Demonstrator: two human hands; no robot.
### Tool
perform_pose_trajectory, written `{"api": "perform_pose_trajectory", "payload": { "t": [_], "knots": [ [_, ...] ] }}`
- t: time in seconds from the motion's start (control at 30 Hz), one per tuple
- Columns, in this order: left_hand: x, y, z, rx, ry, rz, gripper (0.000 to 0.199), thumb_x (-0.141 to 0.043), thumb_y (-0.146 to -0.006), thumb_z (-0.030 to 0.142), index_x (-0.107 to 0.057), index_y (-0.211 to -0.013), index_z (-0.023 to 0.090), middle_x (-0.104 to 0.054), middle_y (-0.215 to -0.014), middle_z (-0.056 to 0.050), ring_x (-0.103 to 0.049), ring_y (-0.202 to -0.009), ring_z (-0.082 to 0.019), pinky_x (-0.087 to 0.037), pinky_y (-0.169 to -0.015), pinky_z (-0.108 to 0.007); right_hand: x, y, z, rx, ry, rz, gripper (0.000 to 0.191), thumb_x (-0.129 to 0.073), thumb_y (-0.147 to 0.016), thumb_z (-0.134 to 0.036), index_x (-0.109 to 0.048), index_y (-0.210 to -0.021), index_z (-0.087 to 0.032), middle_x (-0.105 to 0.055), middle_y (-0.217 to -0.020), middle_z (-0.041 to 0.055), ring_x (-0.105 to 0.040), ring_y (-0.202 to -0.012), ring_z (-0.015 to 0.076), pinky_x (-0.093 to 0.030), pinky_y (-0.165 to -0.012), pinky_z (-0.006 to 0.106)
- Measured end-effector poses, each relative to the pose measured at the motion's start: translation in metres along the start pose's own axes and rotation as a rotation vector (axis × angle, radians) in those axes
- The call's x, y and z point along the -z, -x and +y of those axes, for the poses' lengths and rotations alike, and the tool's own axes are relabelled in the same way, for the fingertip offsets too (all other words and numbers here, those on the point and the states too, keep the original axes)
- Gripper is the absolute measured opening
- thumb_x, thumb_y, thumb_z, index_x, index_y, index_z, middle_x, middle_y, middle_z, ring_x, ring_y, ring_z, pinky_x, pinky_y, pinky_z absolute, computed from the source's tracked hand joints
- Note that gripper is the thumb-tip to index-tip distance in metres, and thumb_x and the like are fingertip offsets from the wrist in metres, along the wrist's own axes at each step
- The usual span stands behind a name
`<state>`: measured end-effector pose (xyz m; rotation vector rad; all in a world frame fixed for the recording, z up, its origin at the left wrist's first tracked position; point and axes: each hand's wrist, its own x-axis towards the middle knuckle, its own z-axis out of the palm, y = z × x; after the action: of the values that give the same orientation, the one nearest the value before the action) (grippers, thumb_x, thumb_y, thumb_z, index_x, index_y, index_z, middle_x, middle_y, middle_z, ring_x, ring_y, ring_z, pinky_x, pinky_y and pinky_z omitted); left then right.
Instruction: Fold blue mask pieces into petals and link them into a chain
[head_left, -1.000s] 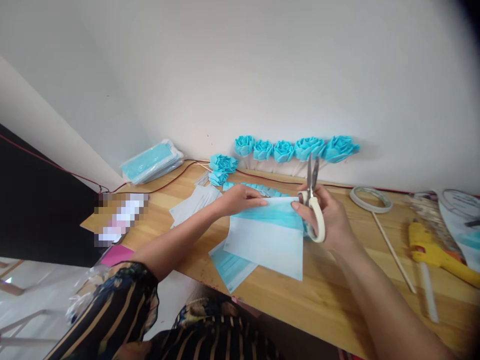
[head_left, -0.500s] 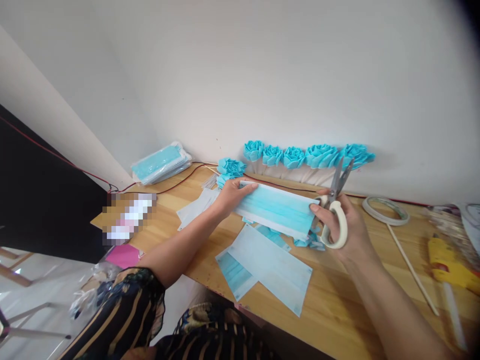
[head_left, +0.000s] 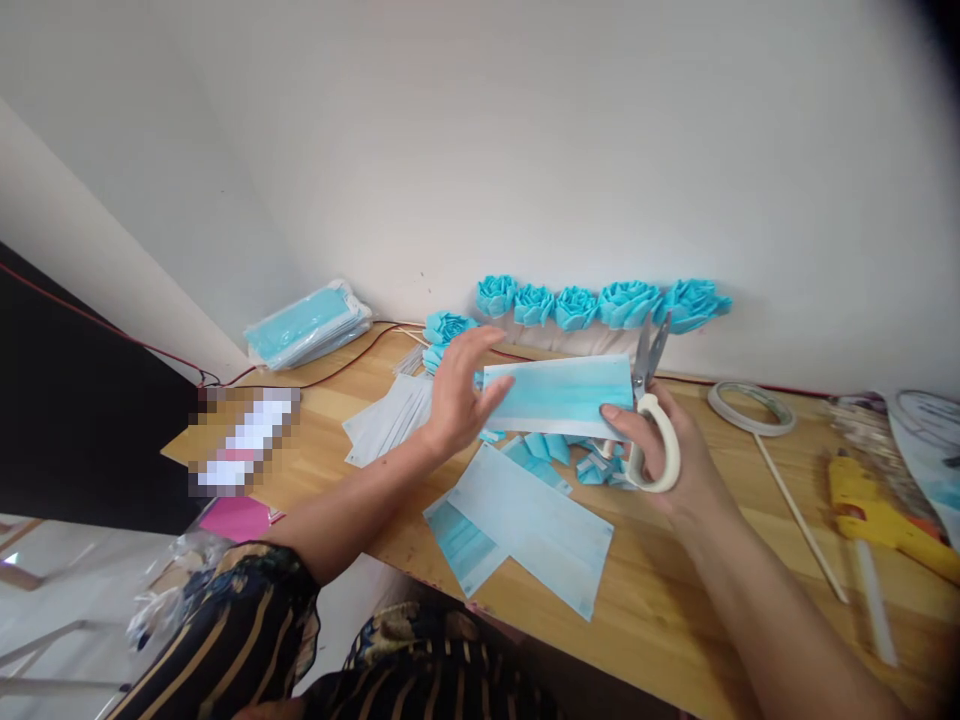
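My right hand (head_left: 664, 445) grips white-handled scissors (head_left: 658, 460), their blades pointing up and slightly apart. Its thumb also pinches the right end of a pale blue face mask sheet (head_left: 559, 397) without ear loops. My left hand (head_left: 461, 390) is open beside the sheet's left end, thumb and fingers spread. Below, a whitish mask sheet (head_left: 536, 525) lies across a bluer one (head_left: 465, 545) on the wooden table (head_left: 660, 590). Small blue cut pieces (head_left: 598, 465) lie partly hidden under the held sheet. Pale sheets (head_left: 394, 425) are fanned out left of my left hand.
Several blue mask flowers (head_left: 576, 307) line the wall. A bagged mask stack (head_left: 307, 325) is at back left. On the right are a tape roll (head_left: 750, 408), a wooden stick (head_left: 802, 520) and a yellow glue gun (head_left: 862, 500). A cable (head_left: 360, 362) runs along the back.
My left hand has let go of the sheet's left end and spread its fingers. The sheet, held by my right hand, has turned nearly level.
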<state>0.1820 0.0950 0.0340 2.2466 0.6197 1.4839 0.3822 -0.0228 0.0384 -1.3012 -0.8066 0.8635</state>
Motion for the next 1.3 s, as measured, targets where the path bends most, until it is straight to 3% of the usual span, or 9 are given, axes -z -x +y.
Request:
{"api": "perform_pose_trajectory", "payload": {
  "t": [0.1, 0.23, 0.37, 0.5, 0.63, 0.73, 1.03, 1.2, 1.3],
  "knots": [
    [-0.001, 0.008, 0.019, -0.322, -0.150, -0.200, 0.052, -0.055, -0.088, 0.060, -0.061, -0.122, 0.021, -0.061, -0.133, -0.015, -0.048, -0.132, -0.029, -0.034, -0.112, -0.046, -0.002, 0.002, -0.003, -0.021, -0.065, 0.029, 0.040, -0.086, -0.060, -0.041, -0.057, -0.082, -0.025, -0.056, -0.067, -0.0056, -0.053, -0.053, 0.0118, -0.046, -0.044, 0.025],
    [-0.009, 0.016, 0.025, -0.373, -0.258, -0.364, 0.026, -0.052, -0.096, 0.038, -0.068, -0.114, 0.027, -0.068, -0.125, -0.007, -0.056, -0.127, -0.022, -0.030, -0.115, -0.044, -0.003, 0.004, -0.001, -0.076, -0.121, -0.030, 0.035, -0.082, -0.067, -0.043, -0.056, -0.081, -0.023, -0.060, -0.072, -0.0020, -0.058, -0.060, 0.0158, -0.049, -0.049, 0.029],
    [-0.009, 0.012, 0.015, -0.182, -0.092, -0.246, 0.024, -0.052, -0.097, 0.031, -0.074, -0.096, 0.021, -0.077, -0.091, -0.005, -0.069, -0.087, -0.015, -0.042, -0.101, -0.037, -0.002, 0.004, -0.002, -0.066, -0.113, -0.134, 0.035, -0.079, -0.070, -0.048, -0.058, -0.086, -0.023, -0.056, -0.063, -0.0026, -0.054, -0.057, 0.0150, -0.043, -0.045, 0.027],
    [0.002, -0.002, 0.013, 0.253, 0.186, -0.132, 0.029, -0.061, -0.089, 0.043, -0.074, -0.090, 0.018, -0.076, -0.089, -0.007, -0.068, -0.083, -0.017, -0.049, -0.080, -0.030, 0.007, -0.003, -0.007, 0.122, -0.118, -0.038, 0.038, -0.078, -0.071, -0.049, -0.063, -0.098, -0.027, -0.059, -0.067, -0.0027, -0.052, -0.059, 0.0140, -0.041, -0.048, 0.027],
    [0.010, -0.011, 0.014, 0.699, 0.604, -0.215, 0.041, -0.073, -0.073, 0.054, -0.069, -0.088, 0.016, -0.070, -0.080, -0.002, -0.061, -0.066, -0.011, -0.045, -0.061, -0.022, 0.016, -0.012, -0.008, 0.171, -0.156, 0.030, 0.036, -0.079, -0.072, -0.048, -0.066, -0.100, -0.030, -0.060, -0.070, -0.0017, -0.052, -0.060, 0.0148, -0.043, -0.051, 0.030],
    [0.008, -0.009, 0.011, 0.873, 0.835, -0.345, 0.046, -0.081, -0.064, 0.054, -0.066, -0.084, 0.015, -0.065, -0.071, 0.002, -0.056, -0.058, -0.008, -0.041, -0.054, -0.019, 0.015, -0.013, -0.004, 0.134, -0.152, 0.007, 0.040, -0.082, -0.067, -0.051, -0.067, -0.097, -0.030, -0.060, -0.072, -0.0007, -0.051, -0.059, 0.0151, -0.042, -0.050, 0.030],
    [-0.003, 0.000, 0.015, 0.829, 0.833, -0.575, 0.044, -0.081, -0.065, 0.052, -0.068, -0.078, 0.013, -0.065, -0.076, 0.000, -0.054, -0.063, -0.007, -0.041, -0.060, -0.020, 0.018, -0.007, 0.015, 0.001, -0.090, -0.208, 0.049, -0.066, -0.074, -0.069, -0.064, -0.106, -0.031, -0.060, -0.077, -0.0016, -0.051, -0.059, 0.0161, -0.039, -0.048, 0.028],
    [0.000, 0.000, 0.012, 0.778, 0.743, -0.759, 0.037, -0.080, -0.069, 0.048, -0.073, -0.082, 0.014, -0.066, -0.075, 0.000, -0.053, -0.063, -0.007, -0.038, -0.060, -0.021, 0.011, 0.003, -0.002, -0.016, 0.142, -0.281, 0.048, -0.082, -0.065, -0.049, -0.061, -0.103, -0.027, -0.061, -0.078, -0.0031, -0.049, -0.055, 0.0114, -0.037, -0.045, 0.024],
    [0.005, -0.005, 0.011, 0.830, 0.865, -0.691, 0.042, -0.082, -0.067, 0.047, -0.075, -0.093, 0.015, -0.070, -0.085, -0.002, -0.059, -0.072, -0.011, -0.043, -0.067, -0.022, 0.003, 0.006, -0.009, -0.023, 0.171, -0.227, 0.045, -0.083, -0.061, -0.041, -0.060, -0.098, -0.026, -0.062, -0.080, -0.0032, -0.050, -0.055, 0.0108, -0.038, -0.044, 0.023]
  ]
}}
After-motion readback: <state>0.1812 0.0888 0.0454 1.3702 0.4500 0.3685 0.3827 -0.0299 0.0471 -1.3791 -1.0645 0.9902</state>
